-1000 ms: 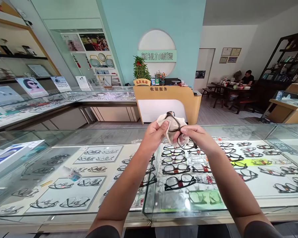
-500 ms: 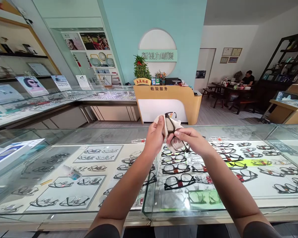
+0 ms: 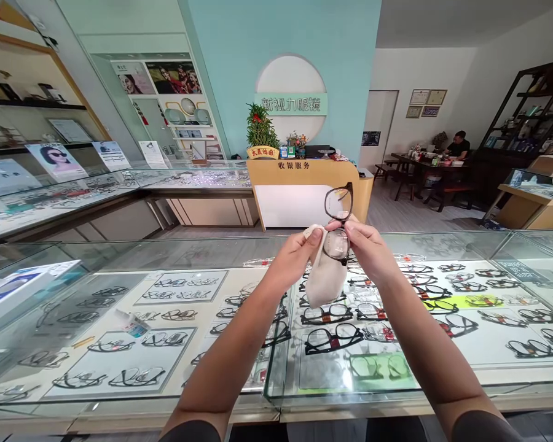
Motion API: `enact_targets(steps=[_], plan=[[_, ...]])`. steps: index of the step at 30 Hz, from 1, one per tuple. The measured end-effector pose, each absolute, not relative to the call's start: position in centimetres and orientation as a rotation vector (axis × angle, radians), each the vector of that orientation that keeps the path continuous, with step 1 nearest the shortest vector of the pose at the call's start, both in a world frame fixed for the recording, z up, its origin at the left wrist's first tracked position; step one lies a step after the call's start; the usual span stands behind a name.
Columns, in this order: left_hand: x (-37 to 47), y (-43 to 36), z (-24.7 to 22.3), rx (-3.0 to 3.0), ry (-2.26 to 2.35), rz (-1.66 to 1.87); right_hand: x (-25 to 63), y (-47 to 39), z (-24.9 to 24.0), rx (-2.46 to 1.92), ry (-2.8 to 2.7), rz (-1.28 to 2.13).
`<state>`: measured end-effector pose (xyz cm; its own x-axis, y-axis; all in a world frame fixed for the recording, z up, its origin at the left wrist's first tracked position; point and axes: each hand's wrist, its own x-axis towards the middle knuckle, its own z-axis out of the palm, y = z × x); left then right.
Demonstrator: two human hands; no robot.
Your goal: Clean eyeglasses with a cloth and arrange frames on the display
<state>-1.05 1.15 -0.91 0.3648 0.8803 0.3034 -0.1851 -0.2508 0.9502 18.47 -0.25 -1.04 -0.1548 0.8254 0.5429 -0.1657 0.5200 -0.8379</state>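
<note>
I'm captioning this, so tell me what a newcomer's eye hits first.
Probably the dark-framed glasses, one lens above the other, in the right hand at centre, with a pale cloth hanging from the left hand. Then the rows of spectacles inside the glass counter, and the turquoise wall with its white disc beyond.

The only view, the head camera's, looks forward and slightly down from the wearer's face, over both forearms. The glass display case (image 3: 286, 368) lies close below it, while the cashier counter (image 3: 304, 193) and teal wall (image 3: 225, 67) face it from farther off. No second view shares the scene.
</note>
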Motion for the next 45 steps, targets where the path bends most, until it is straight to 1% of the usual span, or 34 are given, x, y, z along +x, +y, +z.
enact_targets(steps=[9,13,18,25,28,32,37,39,45], plan=[[0.3,0.7,-2.1,1.513,0.535,1.07,17.3,-1.0,-1.1,-0.55,-1.358,1.234],[-0.2,0.5,-1.9,1.513,0.486,0.997,17.1,-1.2,-0.9,-0.521,-1.278,1.28],[0.4,-0.2,-1.7,1.495,0.497,1.07,16.4,-1.5,-0.7,-0.503,-1.205,1.283],[2.6,-1.8,-1.6,1.36,0.574,1.436,14.3,-2.3,-1.5,-0.537,-1.239,1.212],[2.7,-2.2,-1.5,1.29,0.605,1.522,13.8,-2.7,-1.6,-0.471,-1.259,1.178],[2.2,-1.6,-2.1,1.337,0.637,1.483,13.9,-2.7,-1.4,-0.475,-1.223,1.167],[1.9,-1.0,-2.8,1.314,0.476,1.276,14.5,-2.3,-0.9,-0.506,-1.06,1.199],[2.1,-1.2,-2.8,1.332,0.443,1.252,14.3,-2.3,-1.0,-0.489,-0.993,1.213],[3.3,-2.0,-2.8,1.283,0.523,1.482,12.1,-3.0,-2.2,-0.485,-1.012,1.144]])
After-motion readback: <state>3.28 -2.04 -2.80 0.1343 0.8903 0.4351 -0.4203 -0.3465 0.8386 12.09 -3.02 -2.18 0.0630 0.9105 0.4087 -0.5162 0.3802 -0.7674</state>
